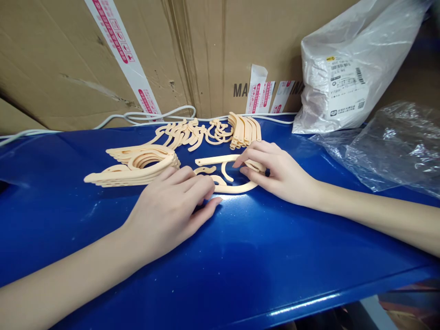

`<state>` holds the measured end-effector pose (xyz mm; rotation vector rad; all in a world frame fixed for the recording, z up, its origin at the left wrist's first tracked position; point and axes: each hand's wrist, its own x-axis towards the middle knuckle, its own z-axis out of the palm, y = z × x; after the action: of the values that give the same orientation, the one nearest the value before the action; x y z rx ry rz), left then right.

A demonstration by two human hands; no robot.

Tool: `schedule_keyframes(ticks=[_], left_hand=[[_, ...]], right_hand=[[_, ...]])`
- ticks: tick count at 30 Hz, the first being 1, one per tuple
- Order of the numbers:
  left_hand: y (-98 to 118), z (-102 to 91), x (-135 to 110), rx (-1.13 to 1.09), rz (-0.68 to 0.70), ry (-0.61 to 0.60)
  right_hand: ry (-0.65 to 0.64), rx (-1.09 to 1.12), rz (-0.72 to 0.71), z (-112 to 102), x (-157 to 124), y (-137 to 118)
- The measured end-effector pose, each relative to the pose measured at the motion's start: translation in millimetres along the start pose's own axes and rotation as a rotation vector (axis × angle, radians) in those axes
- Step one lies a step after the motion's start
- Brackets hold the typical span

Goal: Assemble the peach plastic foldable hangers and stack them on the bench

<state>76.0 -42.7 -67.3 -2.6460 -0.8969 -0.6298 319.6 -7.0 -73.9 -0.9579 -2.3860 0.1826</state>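
A beige plastic folding clothes hanger (237,188) lies in pieces on the blue table (220,266), between my hands. My left hand (172,206) bends its fingers over the left end of its lower arm, thumb in front; the fingertips are partly hidden. At the right end of the hanger, my right hand (275,172) has thumb and fingers closed about the curved parts. A small wavy beige piece (205,170) lies by my left fingers. Beyond my left hand sits a stack of matching folded hangers (137,172).
Behind the hanger lie several loose beige hooks (184,133) and a bundle of curved arms (245,130). A white cable (140,120) runs along the cardboard boxes (206,55). A labelled plastic bag (343,78) and crumpled clear plastic (395,142) are at the right.
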Motion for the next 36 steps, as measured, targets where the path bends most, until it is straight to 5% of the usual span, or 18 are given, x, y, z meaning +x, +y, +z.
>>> schedule_keyframes(ticks=[10,15,23,28,32,36], left_hand=[[3.1,-0.2,-4.5,-0.239,-0.099,-0.079],[5.6,-1.4,-5.0,-0.390,-0.167,-0.150],[3.9,2.7,-4.5,-0.342,-0.022,-0.183],[6.7,3.3,-5.2,-0.203,0.092,-0.105],[11.8,1.2,-3.5,-0.169,0.141,-0.078],[15.0,-1.8,0.7,-0.150,0.174,-0.073]], right_hand=[[0.147,0.287,-0.118,-6.0,-4.9,-7.8],[0.069,0.443,-0.154,-7.8,-7.1,-11.7],[-0.043,-0.036,-0.598,1.3,-8.6,-22.6],[0.059,-0.084,-0.411,-4.5,-0.2,-18.6],[-0.026,-0.120,-0.171,-7.2,25.5,-10.3],[-0.100,-0.203,-0.178,4.7,56.7,-1.6]])
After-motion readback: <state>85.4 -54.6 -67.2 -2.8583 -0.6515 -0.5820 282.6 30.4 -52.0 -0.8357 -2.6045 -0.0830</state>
